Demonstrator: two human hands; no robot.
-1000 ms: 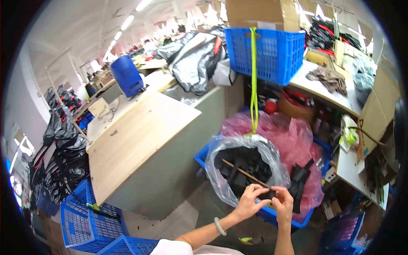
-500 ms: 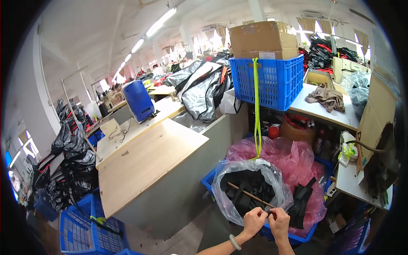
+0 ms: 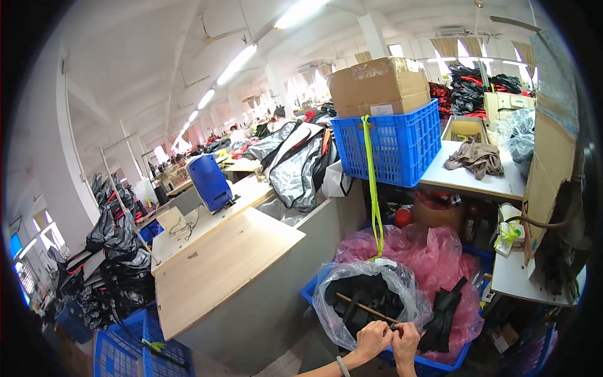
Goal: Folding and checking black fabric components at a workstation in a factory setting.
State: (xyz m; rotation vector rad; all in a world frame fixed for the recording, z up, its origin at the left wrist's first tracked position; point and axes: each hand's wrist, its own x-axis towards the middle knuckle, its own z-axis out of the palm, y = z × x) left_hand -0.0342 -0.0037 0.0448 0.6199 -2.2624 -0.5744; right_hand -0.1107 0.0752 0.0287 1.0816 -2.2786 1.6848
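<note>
My left hand (image 3: 374,338) and my right hand (image 3: 405,340) meet at the near rim of a clear plastic bag (image 3: 325,306), fingers pinched together. A small black piece shows between the fingertips; its kind is hard to make out. A thin brown stick (image 3: 364,306) slants across the bag's mouth, its near end at my fingers; whether I grip it cannot be seen. Black strap-like pieces (image 3: 377,289) fill the bag. To the right of my right hand, more black pieces (image 3: 445,314) lie on a pink plastic bag (image 3: 440,254).
A blue basket (image 3: 308,290) holds both bags. Above them, a yellow-green strap (image 3: 373,195) hangs from a blue crate (image 3: 386,147) carrying a cardboard box (image 3: 380,88). A wooden board (image 3: 226,264) juts in at left. A white table (image 3: 449,166) stands at right.
The view has tilted up, so the scene sits lower in the picture. My hands stay pinched together at the bag's near rim, beside the stick's end.
</note>
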